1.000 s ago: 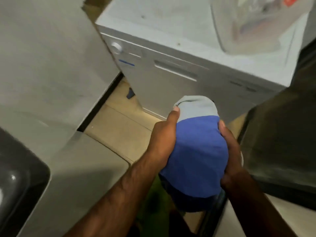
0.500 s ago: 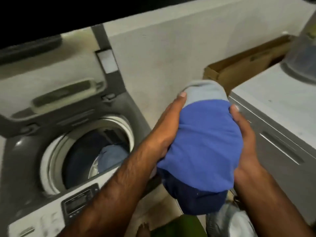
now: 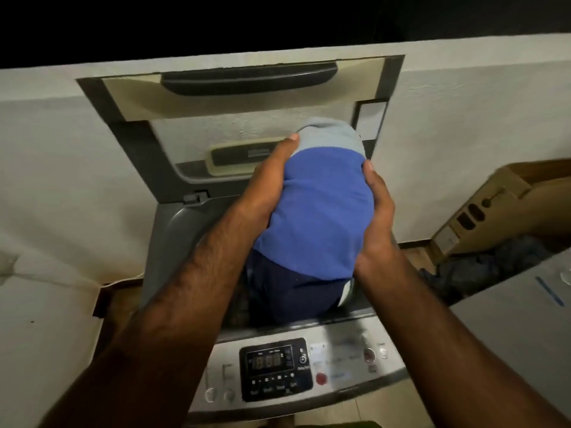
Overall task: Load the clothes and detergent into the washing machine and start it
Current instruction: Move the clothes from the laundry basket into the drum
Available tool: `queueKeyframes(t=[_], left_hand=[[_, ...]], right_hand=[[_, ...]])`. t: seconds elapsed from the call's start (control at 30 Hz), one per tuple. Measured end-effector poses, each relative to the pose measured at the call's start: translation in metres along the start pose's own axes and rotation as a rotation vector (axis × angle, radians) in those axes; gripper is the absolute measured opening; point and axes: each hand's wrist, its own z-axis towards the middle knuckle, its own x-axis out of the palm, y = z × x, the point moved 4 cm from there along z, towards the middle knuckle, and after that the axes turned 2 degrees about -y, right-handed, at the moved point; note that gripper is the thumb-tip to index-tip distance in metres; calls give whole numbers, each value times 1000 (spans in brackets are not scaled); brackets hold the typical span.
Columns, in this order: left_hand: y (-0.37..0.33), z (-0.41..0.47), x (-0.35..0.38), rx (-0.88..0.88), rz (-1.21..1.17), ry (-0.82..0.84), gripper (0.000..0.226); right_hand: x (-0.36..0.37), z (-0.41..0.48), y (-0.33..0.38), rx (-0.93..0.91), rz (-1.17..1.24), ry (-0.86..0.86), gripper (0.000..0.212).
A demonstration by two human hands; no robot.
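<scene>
A bundle of clothes [image 3: 324, 211], bright blue with a pale grey piece on top and dark navy beneath, hangs directly over the open tub of the top-loading washing machine [image 3: 173, 230]. My left hand [image 3: 265, 183] presses its left side and my right hand [image 3: 378, 211] its right side, so both hold it between them. The machine's lid [image 3: 247, 97] stands upright against the wall. Its control panel [image 3: 275, 367] with a lit display and a red button [image 3: 321, 378] lies at the front edge. The bundle hides the inside of the tub.
A white wall [image 3: 61, 156] runs behind the machine. A cardboard box [image 3: 494, 211] lies at the right with dark clothes [image 3: 482, 267] beside it. The corner of a white appliance [image 3: 525, 322] sits at the lower right. A white surface [image 3: 40, 335] borders the left.
I have turned from the white appliance to the washing machine. The bundle, held in both hands throughout, has moved from beside the machine to right over its open tub.
</scene>
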Motion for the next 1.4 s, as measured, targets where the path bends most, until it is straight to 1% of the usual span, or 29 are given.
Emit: queueKeyframes(t=[0.1,0.13,0.23,0.27,0.4,0.47,0.5,0.6,0.63,0.73,0.8,0.83,0.9,0.93,0.97,1.03,1.07,1.13,1.23,1.3,1.4], left_hand=[[38,31,-35,-110,12,-19,93],[56,42,-46,-159,20,-26,98],[99,55,-71,-330,15,-19,90],[112,57,-78,-358,10,-22,86],[150,66,-96,-423,-115,-14,68],[159,79,-107,-421,-51,-62,64],[164,84,-113,-428,-10,-87,64],[198,122,-146,-453,191,-188,80],[214,138,-158,-450,248,-214,84],[251,160,-184,-522,280,-276,85],[229,131,-170,-572,293,-315,83],[209,110,-155,-582,298,-292,75],[184,81,-132,-573,357,-231,58],[180,75,-126,-578,391,-186,56],[176,70,-116,-573,390,-108,55],[156,54,-87,-540,406,74,48],[148,47,-72,-507,430,124,43],[129,34,-43,-414,468,188,33],[108,10,6,-322,431,309,28],[101,-11,50,-278,458,383,24],[107,-45,127,-156,522,515,15]], right_hand=[[-22,22,-46,18,-5,-104,51],[-31,29,-58,36,-6,-136,51],[-58,46,-86,141,-94,-191,51],[-68,51,-94,172,-155,-227,51],[-99,76,-121,301,-119,-254,59],[-109,88,-127,363,-223,-300,62],[-115,95,-129,387,-262,-333,62],[-130,111,-137,435,-460,-454,58],[-135,115,-138,440,-514,-470,58],[-143,115,-132,459,-620,-515,65],[-147,114,-129,508,-626,-528,73],[-150,114,-129,522,-639,-511,75],[-152,113,-129,542,-628,-462,73],[-152,112,-128,551,-630,-424,69],[-148,108,-124,567,-626,-373,62],[-137,93,-108,587,-655,-261,43],[-134,84,-95,567,-675,-225,34],[-135,65,-65,488,-713,-176,26],[-135,28,-11,363,-667,-118,24],[-147,1,29,264,-624,-123,23],[-177,-43,87,97,-557,-175,22]])
